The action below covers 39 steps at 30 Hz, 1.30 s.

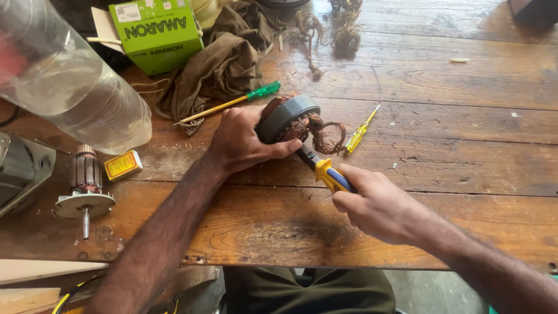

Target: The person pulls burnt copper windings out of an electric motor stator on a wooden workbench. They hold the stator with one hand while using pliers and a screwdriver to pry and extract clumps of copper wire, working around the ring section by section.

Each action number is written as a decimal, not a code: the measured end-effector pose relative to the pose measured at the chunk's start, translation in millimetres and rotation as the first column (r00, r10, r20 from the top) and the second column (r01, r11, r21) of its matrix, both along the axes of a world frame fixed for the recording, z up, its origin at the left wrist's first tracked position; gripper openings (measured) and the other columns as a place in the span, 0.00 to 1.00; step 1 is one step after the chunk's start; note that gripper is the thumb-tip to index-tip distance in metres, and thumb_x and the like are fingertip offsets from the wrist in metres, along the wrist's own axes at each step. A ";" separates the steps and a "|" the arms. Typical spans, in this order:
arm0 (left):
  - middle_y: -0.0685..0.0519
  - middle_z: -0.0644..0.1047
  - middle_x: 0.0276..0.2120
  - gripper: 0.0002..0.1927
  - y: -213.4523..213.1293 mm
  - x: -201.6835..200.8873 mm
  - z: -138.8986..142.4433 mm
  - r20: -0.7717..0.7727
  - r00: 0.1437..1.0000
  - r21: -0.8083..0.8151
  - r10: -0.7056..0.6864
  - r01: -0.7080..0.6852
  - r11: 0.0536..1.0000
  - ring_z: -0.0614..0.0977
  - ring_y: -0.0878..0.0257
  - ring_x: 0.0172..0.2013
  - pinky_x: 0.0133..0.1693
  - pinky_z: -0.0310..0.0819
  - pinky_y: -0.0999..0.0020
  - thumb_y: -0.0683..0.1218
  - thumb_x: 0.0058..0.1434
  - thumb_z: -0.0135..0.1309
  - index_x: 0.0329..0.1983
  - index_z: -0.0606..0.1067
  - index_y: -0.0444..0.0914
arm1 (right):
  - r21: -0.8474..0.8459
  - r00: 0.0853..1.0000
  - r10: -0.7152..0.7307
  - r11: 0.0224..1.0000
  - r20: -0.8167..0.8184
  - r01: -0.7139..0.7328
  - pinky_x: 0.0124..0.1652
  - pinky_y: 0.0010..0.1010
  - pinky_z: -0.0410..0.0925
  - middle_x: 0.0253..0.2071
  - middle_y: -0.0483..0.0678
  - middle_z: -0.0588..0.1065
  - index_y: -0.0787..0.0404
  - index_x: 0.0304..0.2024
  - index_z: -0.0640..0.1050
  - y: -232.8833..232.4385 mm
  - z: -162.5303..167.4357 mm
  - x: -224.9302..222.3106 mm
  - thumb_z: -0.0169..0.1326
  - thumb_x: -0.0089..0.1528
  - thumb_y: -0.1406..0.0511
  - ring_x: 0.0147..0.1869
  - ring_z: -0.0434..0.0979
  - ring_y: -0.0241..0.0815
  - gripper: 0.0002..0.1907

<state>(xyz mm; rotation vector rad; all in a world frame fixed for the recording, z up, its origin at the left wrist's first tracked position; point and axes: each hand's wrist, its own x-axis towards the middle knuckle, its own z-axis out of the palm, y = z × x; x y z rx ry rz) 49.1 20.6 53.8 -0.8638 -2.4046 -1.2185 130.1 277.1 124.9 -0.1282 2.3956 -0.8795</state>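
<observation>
On the worn wooden table (pixel 442 145), a round grey motor core (pixel 286 116) is held tipped on its edge by the left hand (pixel 244 142); the fingers are wrapped around its rim, the thumb (pixel 279 150) pressed along the lower side; its open face is turned toward the right hand, and tangled copper wire (pixel 325 135) spills out of that face. The right hand (pixel 378 206) is closed around the blue and yellow handles of a pair of pliers (pixel 325 172); the long axis of the pliers runs from that hand up and away toward the core, the nose pointing into the wire, where its tip is hidden. Just beyond the right hand's knuckles a small yellow screwdriver (pixel 360 132) lies slanted; past the left hand's fingers a longer screwdriver with a green handle (pixel 232 103) lies beside a brown cloth (pixel 221 67) and a green box (pixel 157 32). Well out from the left forearm a motor rotor (pixel 86 186) and a small yellow box (pixel 122 165) are seen, under a clear plastic bottle (pixel 70 81).
</observation>
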 end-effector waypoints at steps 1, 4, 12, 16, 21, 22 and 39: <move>0.51 0.83 0.31 0.35 0.2 5.5 5.1 -0.023 1.000 0.006 0.006 -0.006 1.000 0.85 0.61 0.31 0.41 0.83 0.63 0.65 0.54 0.66 0.58 0.79 0.39 | 0.082 0.984 0.101 0.993 -0.145 -0.090 0.26 0.35 0.66 0.21 0.49 0.72 0.60 0.34 0.70 0.6 3.5 4.8 0.51 0.60 0.63 0.23 0.73 0.39 0.07; 0.50 0.84 0.36 0.36 1.9 22.2 26.3 -0.042 0.999 0.061 -0.021 0.024 0.998 0.86 0.61 0.35 0.44 0.82 0.63 0.63 0.55 0.67 0.62 0.77 0.39 | -0.104 0.998 0.000 0.995 0.057 0.006 0.28 0.41 0.66 0.25 0.51 0.74 0.63 0.40 0.71 4.8 13.2 16.8 0.51 0.62 0.65 0.27 0.73 0.45 0.08; 0.50 0.85 0.39 0.37 1.8 44.0 68.1 0.078 0.991 0.111 -0.110 0.101 0.989 0.86 0.64 0.37 0.45 0.83 0.65 0.62 0.52 0.68 0.59 0.77 0.37 | -0.255 0.989 -0.047 0.963 0.138 0.081 0.44 0.35 0.73 0.40 0.53 0.77 0.59 0.55 0.77 77.6 33.5 66.2 0.54 0.61 0.63 0.43 0.73 0.40 0.19; 0.51 0.86 0.37 0.34 -5.7 29.8 58.2 0.167 0.978 0.090 -0.122 0.108 0.990 0.87 0.65 0.36 0.45 0.85 0.68 0.65 0.50 0.69 0.49 0.80 0.35 | 0.143 0.990 -0.080 0.985 -0.116 0.097 0.50 0.31 0.78 0.52 0.43 0.77 0.52 0.58 0.79 116.3 36.3 83.2 0.60 0.62 0.58 0.50 0.80 0.39 0.21; 0.48 0.83 0.39 0.40 -22.4 14.1 35.4 0.252 0.948 0.144 -0.192 0.159 0.977 0.86 0.60 0.40 0.44 0.84 0.61 0.74 0.50 0.59 0.47 0.81 0.36 | 0.436 0.905 -0.064 0.860 -0.421 0.264 0.54 0.35 0.74 0.59 0.43 0.79 0.54 0.53 0.84 119.2 36.1 83.7 0.62 0.56 0.57 0.54 0.83 0.42 0.23; 0.48 0.83 0.41 0.40 -24.1 11.9 32.0 0.254 0.943 0.159 -0.217 0.180 0.971 0.85 0.58 0.44 0.45 0.82 0.58 0.75 0.53 0.55 0.46 0.81 0.36 | 0.437 0.879 -0.061 0.850 -0.473 0.293 0.55 0.38 0.74 0.60 0.44 0.78 0.54 0.52 0.84 115.5 36.1 83.0 0.63 0.56 0.57 0.55 0.82 0.44 0.23; 0.45 0.80 0.55 0.28 -17.2 42.8 77.6 0.092 0.984 0.169 -0.150 0.133 0.977 0.79 0.55 0.58 0.59 0.73 0.60 0.64 0.62 0.59 0.45 0.83 0.34 | 0.427 0.217 0.442 0.897 -0.871 -0.114 0.71 0.55 0.50 0.77 0.59 0.45 0.68 0.43 0.82 -52.8 25.5 3.5 0.59 0.61 0.63 0.81 0.43 0.60 0.14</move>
